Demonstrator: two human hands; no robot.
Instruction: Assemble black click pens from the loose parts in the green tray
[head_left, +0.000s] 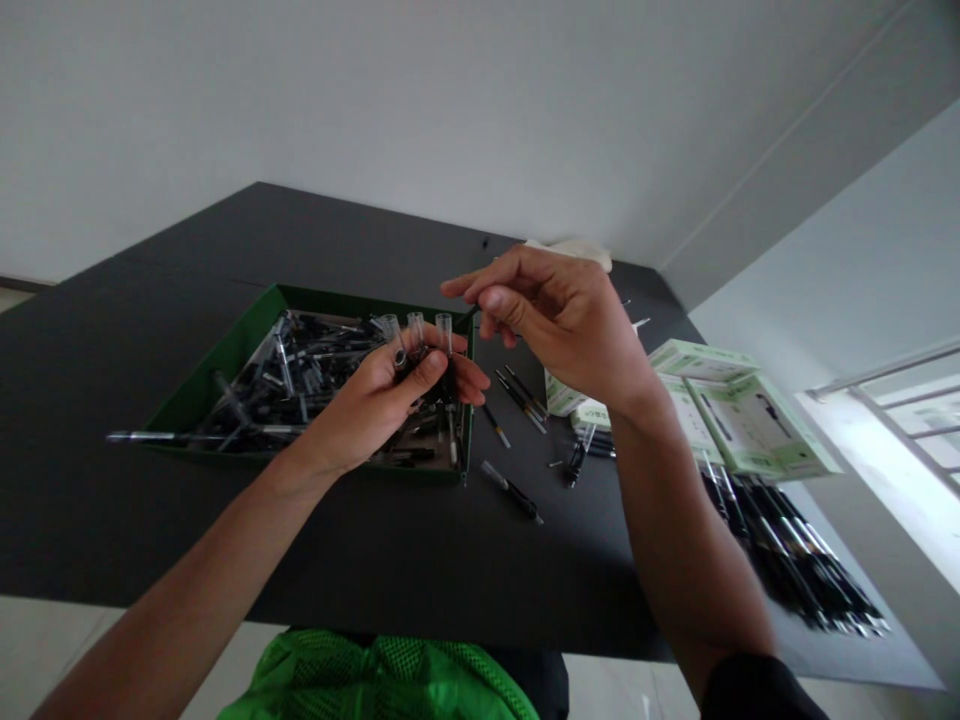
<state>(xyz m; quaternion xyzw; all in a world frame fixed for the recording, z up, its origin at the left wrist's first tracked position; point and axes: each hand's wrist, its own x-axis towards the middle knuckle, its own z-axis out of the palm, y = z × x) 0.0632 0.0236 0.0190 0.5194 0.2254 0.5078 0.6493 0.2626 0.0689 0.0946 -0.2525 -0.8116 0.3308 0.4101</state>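
Observation:
My left hand [405, 385] is closed around several pen barrels [444, 330] with clear, flared open tops pointing up. It is above the right part of a green box [259, 312] filled with loose black and clear pen parts [322, 360]. My right hand [551, 305] is just to the right and higher, thumb and fingers pinched together. A thin dark stick [468, 318], perhaps a pen refill or a pen part, runs from its fingertips toward the barrel tops. Whether the stick touches a barrel, I cannot tell.
Refills [521, 400] lie right of the green box, with a capped pen [512, 492] nearer me. Light green cartons [757, 410] stand on the right, one open. Many black pens [802, 555] are piled before them. White cloth-like material [577, 250] lies near the wall.

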